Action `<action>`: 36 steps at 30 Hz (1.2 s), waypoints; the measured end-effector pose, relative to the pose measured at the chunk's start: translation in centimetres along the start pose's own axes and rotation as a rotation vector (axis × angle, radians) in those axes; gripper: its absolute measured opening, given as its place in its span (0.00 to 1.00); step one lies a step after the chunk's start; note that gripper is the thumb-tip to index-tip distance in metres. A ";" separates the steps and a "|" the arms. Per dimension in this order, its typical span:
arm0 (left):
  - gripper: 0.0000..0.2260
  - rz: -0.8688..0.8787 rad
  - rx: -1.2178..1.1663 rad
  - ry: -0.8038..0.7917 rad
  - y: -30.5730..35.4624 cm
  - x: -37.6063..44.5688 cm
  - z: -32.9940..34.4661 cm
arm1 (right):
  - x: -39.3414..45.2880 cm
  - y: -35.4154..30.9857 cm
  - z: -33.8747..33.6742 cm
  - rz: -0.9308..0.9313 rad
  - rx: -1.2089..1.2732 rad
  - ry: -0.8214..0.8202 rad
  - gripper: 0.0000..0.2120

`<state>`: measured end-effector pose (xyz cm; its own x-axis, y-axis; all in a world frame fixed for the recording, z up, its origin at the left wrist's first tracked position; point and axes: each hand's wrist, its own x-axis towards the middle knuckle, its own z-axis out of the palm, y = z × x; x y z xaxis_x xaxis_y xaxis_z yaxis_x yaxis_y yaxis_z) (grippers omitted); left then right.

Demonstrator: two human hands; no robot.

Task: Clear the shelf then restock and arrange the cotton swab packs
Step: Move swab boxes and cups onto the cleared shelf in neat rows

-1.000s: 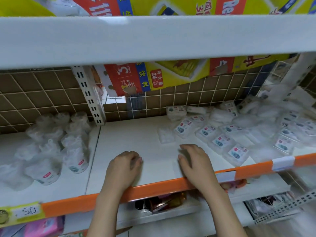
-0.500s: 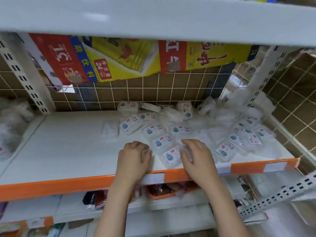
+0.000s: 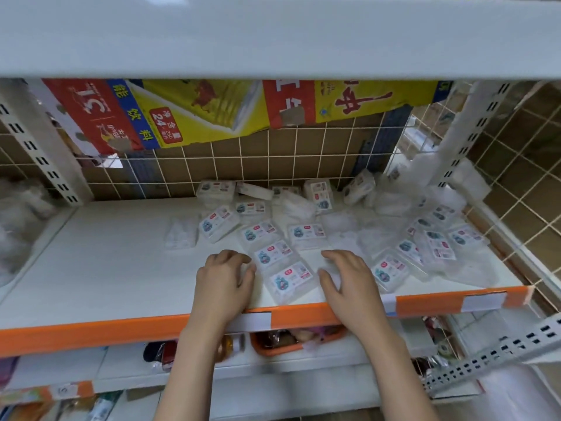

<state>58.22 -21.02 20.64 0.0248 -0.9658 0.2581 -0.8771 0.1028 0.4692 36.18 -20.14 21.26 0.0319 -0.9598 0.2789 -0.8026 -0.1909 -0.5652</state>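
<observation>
Cotton swab packs, small clear plastic boxes with white, blue and red labels, lie loose on the white shelf with the orange front lip, scattered across its middle and right part up to the back. The nearest one sits between the two hands at the front edge. The left hand rests on the shelf just left of that pack, palm down, its fingers curled under with the tips at the pack's edge; it grips nothing that shows. The right hand rests just right of the same pack, fingers spread and lightly bent, thumb toward the pack, lying over a blurred clear wrapper that I cannot make out well. Both forearms cross the orange lip, which carries white price-tag strips.

Further out, the shelf's left half is bare white board save one pale clear packet. Behind stands a white wire grid over brown cardboard, with a red, yellow and blue printed carton hanging down behind it. White slotted uprights flank the bay, a broad white shelf runs overhead, and brown tiled wall shows at right. Below, a lower shelf holds an orange tray and dark bottles.
</observation>
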 end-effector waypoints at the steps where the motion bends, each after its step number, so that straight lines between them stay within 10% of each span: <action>1: 0.28 0.007 0.000 0.004 0.4 0.5 0.0 | 0.2 0.2 -0.2 0.006 0.001 0.010 0.20; 27: 0.32 0.108 0.441 -0.270 9.9 16.0 6.6 | 5.3 12.8 -8.6 -0.005 -0.058 0.096 0.21; 36: 0.12 0.155 0.578 -0.252 8.3 16.7 5.8 | 8.7 12.8 -7.9 -0.154 -0.058 -0.023 0.17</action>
<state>48.57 -37.69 24.01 -0.1746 -0.9835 0.0474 -0.9800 0.1689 -0.1056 21.46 -29.27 22.58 0.1706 -0.9248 0.3402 -0.8199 -0.3247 -0.4715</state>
